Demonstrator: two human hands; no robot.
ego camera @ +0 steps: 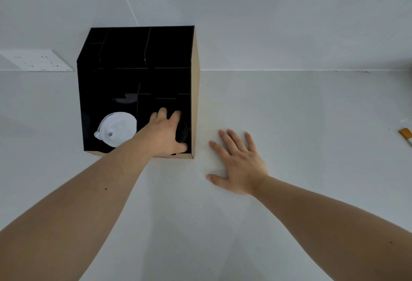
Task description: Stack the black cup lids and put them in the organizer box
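Observation:
The black organizer box (196, 84) with tan outer sides stands on the white counter against the wall. My left hand (165, 131) reaches into its front right compartment, fingers curled over the black cup lids (184, 132), which show only as a dark round edge beside my palm. Whether the fingers grip the lids or just rest on them is unclear. A stack of white lids (118, 129) sits in the front left compartment. My right hand (239, 162) lies flat on the counter to the right of the box, fingers spread, holding nothing.
A white wall socket plate (36, 60) is on the wall left of the box. A small brush with an orange-brown handle (406, 134) lies at the counter's far right edge. The box's rear compartments look dark and their contents cannot be made out.

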